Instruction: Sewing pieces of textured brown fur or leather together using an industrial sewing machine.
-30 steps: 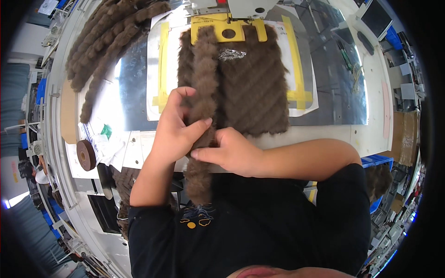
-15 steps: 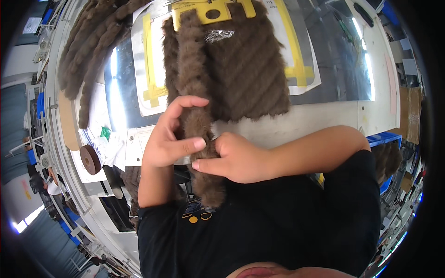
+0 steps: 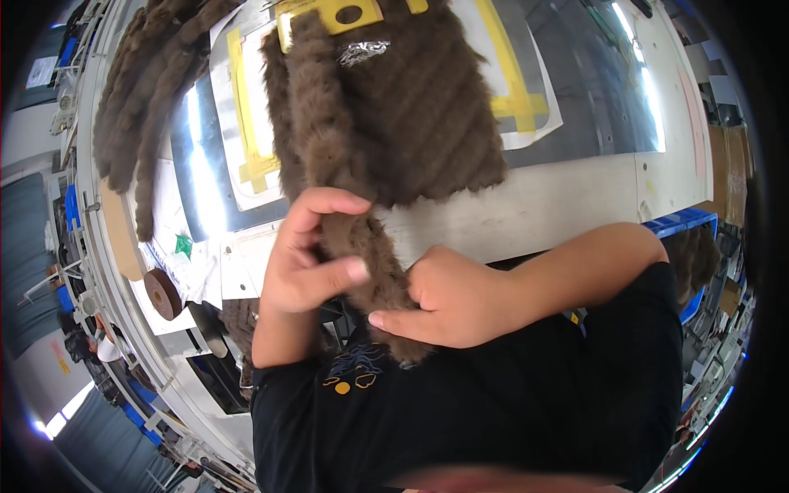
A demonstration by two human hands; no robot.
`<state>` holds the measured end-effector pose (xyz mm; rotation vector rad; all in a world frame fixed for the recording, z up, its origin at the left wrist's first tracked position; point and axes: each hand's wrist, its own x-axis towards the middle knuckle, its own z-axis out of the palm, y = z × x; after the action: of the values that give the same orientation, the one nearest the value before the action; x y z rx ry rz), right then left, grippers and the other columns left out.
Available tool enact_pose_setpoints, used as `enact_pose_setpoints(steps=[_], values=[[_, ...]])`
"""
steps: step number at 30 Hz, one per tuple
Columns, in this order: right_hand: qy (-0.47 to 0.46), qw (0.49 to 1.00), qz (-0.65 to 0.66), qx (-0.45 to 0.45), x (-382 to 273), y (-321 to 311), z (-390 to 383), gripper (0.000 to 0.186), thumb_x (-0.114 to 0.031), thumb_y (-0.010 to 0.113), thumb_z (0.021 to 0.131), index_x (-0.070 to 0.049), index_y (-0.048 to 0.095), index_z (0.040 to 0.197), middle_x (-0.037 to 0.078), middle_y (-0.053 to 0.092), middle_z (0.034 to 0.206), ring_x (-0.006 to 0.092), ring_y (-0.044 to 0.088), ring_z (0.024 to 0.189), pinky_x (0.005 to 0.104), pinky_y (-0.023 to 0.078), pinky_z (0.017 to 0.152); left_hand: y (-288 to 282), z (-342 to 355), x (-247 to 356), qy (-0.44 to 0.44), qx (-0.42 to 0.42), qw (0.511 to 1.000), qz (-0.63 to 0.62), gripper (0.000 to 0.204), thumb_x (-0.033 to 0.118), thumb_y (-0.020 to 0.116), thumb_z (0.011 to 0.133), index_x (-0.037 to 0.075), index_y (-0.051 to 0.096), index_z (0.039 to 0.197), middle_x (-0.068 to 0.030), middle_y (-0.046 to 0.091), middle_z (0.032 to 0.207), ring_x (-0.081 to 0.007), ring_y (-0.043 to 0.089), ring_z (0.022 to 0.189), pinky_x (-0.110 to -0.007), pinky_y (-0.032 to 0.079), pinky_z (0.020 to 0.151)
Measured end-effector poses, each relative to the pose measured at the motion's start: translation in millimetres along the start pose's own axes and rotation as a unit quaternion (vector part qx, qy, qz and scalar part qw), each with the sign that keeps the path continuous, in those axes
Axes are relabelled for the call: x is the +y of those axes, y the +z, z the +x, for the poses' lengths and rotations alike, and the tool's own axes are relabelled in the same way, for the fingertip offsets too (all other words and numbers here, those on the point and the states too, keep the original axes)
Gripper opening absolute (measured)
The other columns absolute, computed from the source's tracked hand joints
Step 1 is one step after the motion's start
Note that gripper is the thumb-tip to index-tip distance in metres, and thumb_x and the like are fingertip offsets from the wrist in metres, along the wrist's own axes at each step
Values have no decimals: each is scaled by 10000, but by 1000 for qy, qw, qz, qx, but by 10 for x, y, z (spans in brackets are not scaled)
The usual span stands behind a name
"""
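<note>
A long brown fur strip (image 3: 323,123) runs from the far part of the table down over its near edge toward my chest. My left hand (image 3: 308,263) curls around the strip from the left, thumb and fingers closed on it. Lower down, my right hand (image 3: 460,300) pinches the same strip from the right, its fingertips partly hidden behind the fur. Beyond my hands lies a wide brown fur panel (image 3: 427,115) with diagonal ridges, a crumpled clear scrap (image 3: 364,53) on it. A yellow template piece (image 3: 349,15) touches the panel's far edge.
More brown fur strips (image 3: 156,99) hang together at the far left. A dark tape roll (image 3: 163,294) stands near the table's left side by white papers (image 3: 197,275). Yellow tape (image 3: 505,62) frames a white sheet under the panel. A blue crate (image 3: 686,222) holds fur at right.
My right hand has moved right and slightly down with the strip's lower end, which now slants rightward. My left hand sits a little lower. The whole view has shifted slightly.
</note>
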<state>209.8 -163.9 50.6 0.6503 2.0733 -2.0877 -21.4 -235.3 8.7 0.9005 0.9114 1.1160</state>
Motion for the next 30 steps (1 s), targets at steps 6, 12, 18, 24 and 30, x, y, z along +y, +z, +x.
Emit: enact_pose_setpoints(steps=[6, 12, 18, 24, 30], values=[[-26, 1000, 5, -2, 31, -41, -66, 593, -464, 692, 938, 60, 647, 663, 225, 624, 611, 419, 640, 610, 478, 516, 612, 130, -67, 16, 24, -10, 999, 35, 755, -9, 914, 659, 15, 538, 1313, -107, 593, 1271, -193, 590, 1190, -329, 459, 1013], [-87, 996, 30, 15, 101, -82, -164, 552, -469, 758, 902, 17, 651, 661, 183, 617, 592, 370, 619, 558, 429, 492, 553, 228, -22, -59, 119, 59, 989, -59, 817, -1, 928, 638, 73, 424, 1278, -291, 551, 1295, -280, 664, 663, -339, 520, 487], [-160, 982, -68, 77, 155, 53, -192, 451, -374, 770, 902, -36, 630, 638, 138, 625, 600, 361, 643, 583, 430, 497, 541, 282, -7, -69, 131, 12, 985, -109, 798, -89, 881, 659, 60, 438, 1306, -207, 647, 1103, -305, 716, 916, -378, 607, 728], [-147, 984, -71, 71, 63, -44, -227, 428, -349, 761, 904, -40, 613, 649, 138, 634, 646, 369, 644, 615, 435, 490, 546, 288, -32, -107, 137, 77, 986, -61, 859, 69, 947, 702, 129, 377, 1342, -250, 618, 1074, -255, 630, 608, -358, 499, 491], [-137, 986, -9, 99, 73, -73, -178, 387, -308, 717, 872, 12, 621, 677, 228, 635, 663, 446, 646, 666, 510, 507, 619, 214, 18, -101, 157, -59, 980, -103, 874, -30, 906, 679, 73, 402, 1385, -206, 562, 1295, -308, 687, 903, -396, 589, 760]])
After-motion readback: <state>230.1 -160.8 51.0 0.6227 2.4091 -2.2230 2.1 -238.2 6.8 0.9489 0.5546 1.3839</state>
